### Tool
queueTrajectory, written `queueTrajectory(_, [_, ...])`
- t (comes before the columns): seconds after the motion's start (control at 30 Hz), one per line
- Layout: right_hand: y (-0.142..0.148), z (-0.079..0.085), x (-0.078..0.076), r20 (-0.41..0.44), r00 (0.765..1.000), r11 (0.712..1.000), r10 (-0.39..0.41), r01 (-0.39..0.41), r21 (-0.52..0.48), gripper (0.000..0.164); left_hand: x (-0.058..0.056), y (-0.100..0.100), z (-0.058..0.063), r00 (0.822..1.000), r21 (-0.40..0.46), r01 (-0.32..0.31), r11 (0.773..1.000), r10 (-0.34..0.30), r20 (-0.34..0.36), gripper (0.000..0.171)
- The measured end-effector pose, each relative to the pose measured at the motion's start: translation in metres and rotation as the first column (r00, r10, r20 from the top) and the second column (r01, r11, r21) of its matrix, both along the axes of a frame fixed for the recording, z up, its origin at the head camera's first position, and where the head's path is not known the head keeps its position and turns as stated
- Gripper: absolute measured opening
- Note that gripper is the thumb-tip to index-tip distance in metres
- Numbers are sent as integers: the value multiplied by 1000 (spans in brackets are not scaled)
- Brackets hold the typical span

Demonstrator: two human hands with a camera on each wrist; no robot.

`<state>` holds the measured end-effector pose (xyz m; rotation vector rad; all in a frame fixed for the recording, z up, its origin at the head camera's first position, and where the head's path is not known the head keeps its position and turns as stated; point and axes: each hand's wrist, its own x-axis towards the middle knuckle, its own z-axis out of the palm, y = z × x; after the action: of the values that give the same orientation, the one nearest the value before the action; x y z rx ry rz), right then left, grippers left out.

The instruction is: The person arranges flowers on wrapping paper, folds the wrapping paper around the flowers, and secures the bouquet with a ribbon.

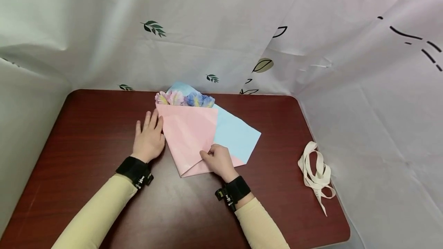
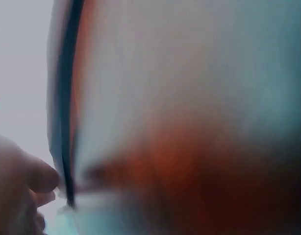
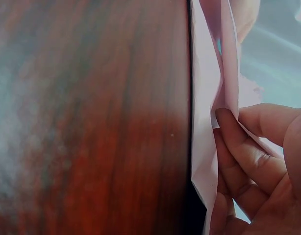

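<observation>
A sheet of wrapping paper (image 1: pixel 188 128), pink on one side and light blue on the other, lies folded over a bunch of flowers (image 1: pixel 187 99). Pink and blue petals show above its top edge; the stems are hidden. My left hand (image 1: pixel 149 141) rests on the table with straight fingers, the fingertips touching the paper's left edge. At the lower right of the pink flap, my right hand (image 1: pixel 219 160) pinches the flap's edge. The right wrist view shows the thumb and curled fingers (image 3: pixel 234 134) on either side of the pink paper (image 3: pixel 231 63).
A loosely coiled cream ribbon (image 1: pixel 316 172) lies near the right edge of the dark red-brown table (image 1: pixel 86 133). White sheeting (image 1: pixel 114 30) with leaf prints hangs behind and beside the table. The left wrist view is mostly blurred.
</observation>
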<state>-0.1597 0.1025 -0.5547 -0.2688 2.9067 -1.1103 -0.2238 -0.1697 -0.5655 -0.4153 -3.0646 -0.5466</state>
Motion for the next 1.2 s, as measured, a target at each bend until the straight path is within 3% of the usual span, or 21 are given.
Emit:
queueTrajectory(0.07, [0, 0, 0, -2, 1000, 1000, 3, -3, 2, 45, 8, 11, 2, 996, 0, 85, 996, -85, -26, 61])
queueTrajectory(0.13, [1, 0, 0, -12, 1000, 1000, -1, 1, 3, 44, 18, 24, 4, 979, -2, 198, 980, -198, -43, 63])
queueTrajectory(0.27, [0, 0, 0, -33, 999, 1000, -9, 10, 14, 42, 35, 50, 6, 914, 10, 402, 916, -401, -56, 69])
queueTrajectory(0.37, [-1, -1, 0, -43, 999, 1000, -11, 12, 4, 39, 44, 61, 4, 872, -8, 485, 875, -484, -69, 70])
queueTrajectory(0.47, [-2, -2, 1, -26, 999, 1000, -27, 27, -17, 35, 49, 66, 3, 854, -30, 513, 858, -513, -85, 70])
queueTrajectory(0.6, [0, -2, 2, 32, 996, 996, -78, 80, -41, 27, 50, 67, 2, 850, -44, 518, 854, -520, -88, 70])
queueTrajectory(0.8, [4, -2, 0, 120, 982, 984, -147, 157, -87, 65, 49, 67, -1, 839, -70, 537, 840, -541, -56, 71])
queueTrajectory(1.07, [5, -2, -3, 89, 982, 982, -165, 172, -73, 87, 46, 69, -3, 807, -84, 576, 813, -582, -95, 68])
queueTrajectory(1.2, [6, -1, -4, 76, 986, 986, -149, 154, -68, 95, 46, 70, -1, 807, -67, 579, 812, -583, -92, 65])
